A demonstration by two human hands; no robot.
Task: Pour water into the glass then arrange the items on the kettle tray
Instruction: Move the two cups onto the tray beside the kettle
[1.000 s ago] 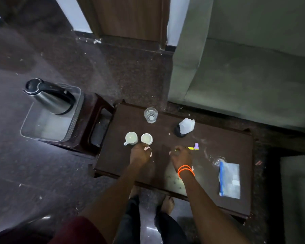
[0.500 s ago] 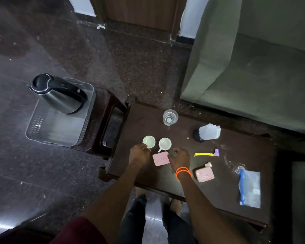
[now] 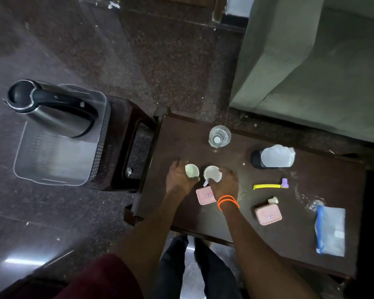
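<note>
Near the centre of the frame, the person's left hand (image 3: 178, 178) is wrapping its fingers around the left small pale ceramic cup (image 3: 191, 170), while the right hand (image 3: 225, 180), with orange bands at the wrist, is closing around the right small pale ceramic cup (image 3: 212, 174), whose handle is pointing down toward the viewer; both hands are gripping, one cup each, and both cups appear to be sitting on the dark wooden low table (image 3: 214, 225) rather than lifted, though that is hard to tell. Above them, toward the upper middle of the table, the clear drinking glass (image 3: 219, 136) is standing upright with what looks like water in it, so the pouring is probably done and the arranging is under way. At the left of the frame the translucent grey plastic kettle tray (image 3: 52, 167) is resting on a dark stool, with the stainless steel kettle with a black handle (image 3: 50, 111) occupying its upper part and bare floor showing in the lower part. The cups are likely light, stiff, smooth and breakable, so holding each around the wall or by the handle and setting it down gently seems wise. Just below the hands a pink rectangular packet (image 3: 205, 195) is lying flat, and a second pink rectangular packet (image 3: 268, 213) is lying further right.
</note>
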